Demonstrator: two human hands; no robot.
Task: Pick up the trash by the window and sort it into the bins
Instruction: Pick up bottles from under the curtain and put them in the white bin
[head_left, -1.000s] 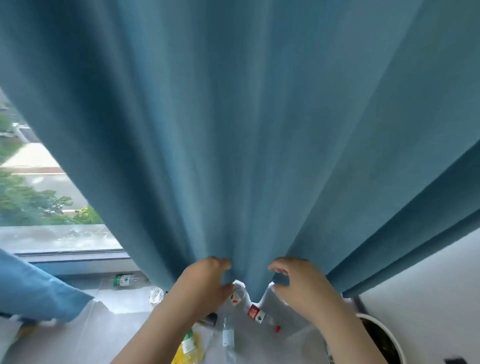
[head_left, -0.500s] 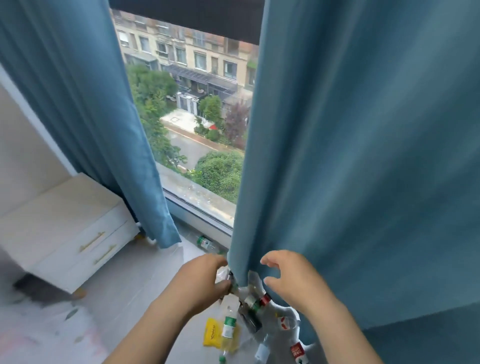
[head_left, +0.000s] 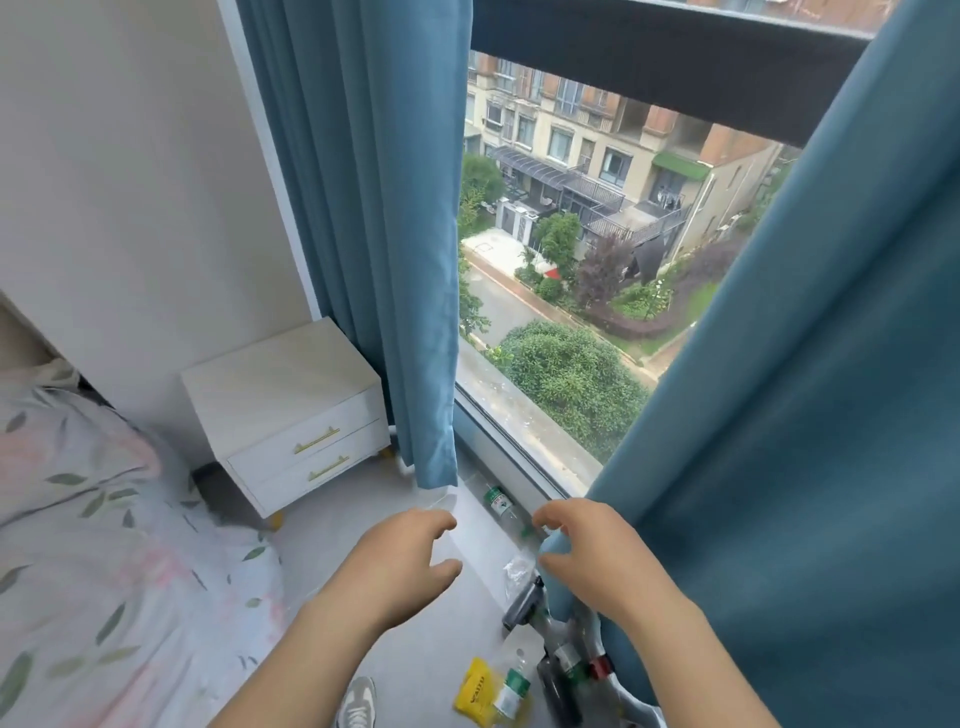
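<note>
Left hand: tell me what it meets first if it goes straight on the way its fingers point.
Probably the clear plastic bottle with a green label lying by the window frame; depth is unclear.

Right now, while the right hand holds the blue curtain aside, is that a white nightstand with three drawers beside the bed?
Not quite: the nightstand has two drawers, each with a gold handle, not three, as the head view shows. The rest holds: it is white, stands beside the bed, and the right hand grips the blue curtain.
</note>
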